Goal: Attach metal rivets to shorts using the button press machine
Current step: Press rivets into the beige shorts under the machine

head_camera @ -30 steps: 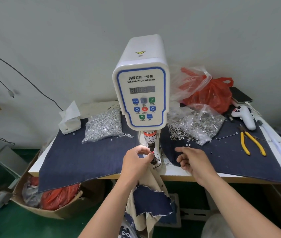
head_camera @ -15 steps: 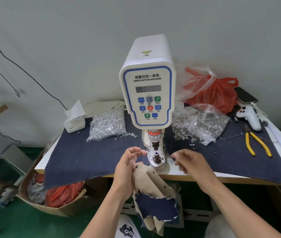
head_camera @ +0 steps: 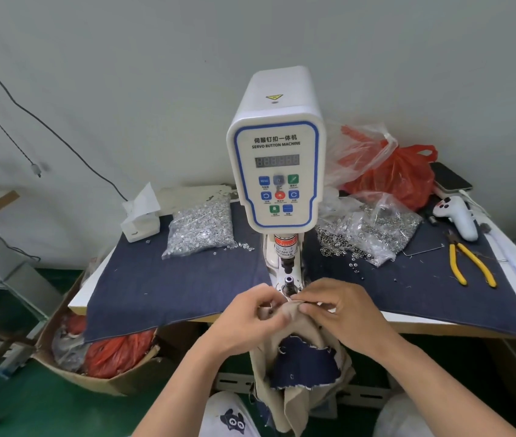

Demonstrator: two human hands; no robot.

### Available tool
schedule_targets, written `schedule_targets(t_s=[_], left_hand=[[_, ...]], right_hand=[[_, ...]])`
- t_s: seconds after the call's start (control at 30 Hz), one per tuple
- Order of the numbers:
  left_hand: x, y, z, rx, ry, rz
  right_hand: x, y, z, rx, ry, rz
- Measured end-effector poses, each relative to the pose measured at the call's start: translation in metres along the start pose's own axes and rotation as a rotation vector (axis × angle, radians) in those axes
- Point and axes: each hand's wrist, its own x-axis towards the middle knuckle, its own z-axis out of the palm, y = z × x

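Nearest, the beige shorts (head_camera: 294, 313) hang off the table's near edge; their top fold is pinched by the left hand (head_camera: 252, 320) and the right hand (head_camera: 342, 313), fingers curled on the cloth. The lower die (head_camera: 288, 283) stands just beyond the fold, so the fabric must travel away from the person; both hands are about equally near. Farther back, the press (head_camera: 277, 171) reads "SERVO BUTTON MACHINE".
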Motion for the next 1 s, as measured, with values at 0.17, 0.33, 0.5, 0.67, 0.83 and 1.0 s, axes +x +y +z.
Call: schedule_targets(t_s=[0.17, 0.33, 0.5, 0.67, 0.83, 1.0], left_hand=[[-0.004, -0.005, -0.005, -0.099, -0.016, 0.080], [-0.007, -0.007, 0.009, -0.577, 0.097, 0.083], [-0.006, -0.015, 0.021, -0.538, 0.025, -0.052], [0.003, -0.023, 0.021, -0.684, 0.056, -0.120], [0.018, -0.025, 0.021, -0.574, 0.129, -0.147], [0.035, -0.027, 0.019, -0.541, 0.224, -0.217]], right_hand=[[-0.001, 0.000, -0.007, 0.189, -0.150, 0.114], [-0.001, -0.008, -0.019, 0.388, -0.369, 0.263], [0.007, -0.005, -0.022, 0.723, -0.230, 0.282], [0.007, 0.009, -0.008, 0.885, -0.158, 0.436], [0.011, 0.032, -0.004, 0.744, -0.121, 0.501], [0.022, 0.041, 0.000, 0.624, -0.063, 0.495]])
